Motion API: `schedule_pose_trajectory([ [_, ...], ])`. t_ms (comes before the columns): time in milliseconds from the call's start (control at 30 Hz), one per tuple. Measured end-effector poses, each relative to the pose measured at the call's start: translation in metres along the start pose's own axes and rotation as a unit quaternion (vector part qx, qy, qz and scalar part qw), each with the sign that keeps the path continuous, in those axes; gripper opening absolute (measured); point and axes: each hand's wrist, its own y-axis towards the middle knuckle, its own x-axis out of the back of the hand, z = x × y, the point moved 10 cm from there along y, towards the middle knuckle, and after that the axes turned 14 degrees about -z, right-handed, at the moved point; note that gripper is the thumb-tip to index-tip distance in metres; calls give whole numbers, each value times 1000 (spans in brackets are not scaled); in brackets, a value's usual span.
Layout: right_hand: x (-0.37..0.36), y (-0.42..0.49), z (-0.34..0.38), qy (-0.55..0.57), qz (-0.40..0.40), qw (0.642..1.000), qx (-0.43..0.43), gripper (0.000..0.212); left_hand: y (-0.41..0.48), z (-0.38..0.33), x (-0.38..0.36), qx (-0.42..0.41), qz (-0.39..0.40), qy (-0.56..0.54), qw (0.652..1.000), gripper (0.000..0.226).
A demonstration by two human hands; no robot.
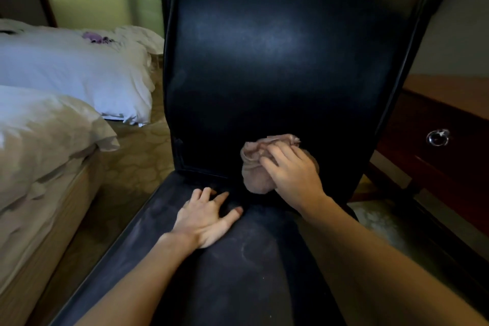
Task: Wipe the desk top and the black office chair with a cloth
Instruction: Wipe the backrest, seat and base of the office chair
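Head view, my right hand [291, 174] pressing the bunched pink cloth [255, 167] with nearly straight fingers low on the black chair [277, 47] back, my left hand [206, 217] spread flat on the seat just left of it, holding nothing, bench [449, 85] off to the right.

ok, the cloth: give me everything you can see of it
The cloth is a pale pinkish-beige rag of soft-looking fabric, bunched into a wrinkled wad rather than spread flat. It sits against the low right part of the black chair's backrest, just above the seat. Whether its lower end touches the seat is unclear. The right hand lies over its right side, fingers spread, pressing it to the backrest and hiding part of it.
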Motion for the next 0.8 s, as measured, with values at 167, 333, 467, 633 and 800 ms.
schedule_pose_trajectory([
  [167, -84, -56, -6, 21, 277, 935, -219, 52, -2, 3, 0, 0, 8, 2, 1000, 102],
  [333, -99, -50, -20, 44, 306, 916, -256, 42, 3, 12, 10, 26, 67, -72, 995, 110],
  [467, -106, -46, -25, 74, 357, 891, -271, 35, 11, 64, 45, 72, -15, -130, 989, 79],
  [633, -97, -41, -11, 44, 299, 899, -318, 31, -23, 189, 49, 334, -55, -129, 932, 92],
  [800, -112, -11, 23, 51, 312, 899, -303, 21, -58, 179, 27, 383, 58, -203, 899, 130],
])
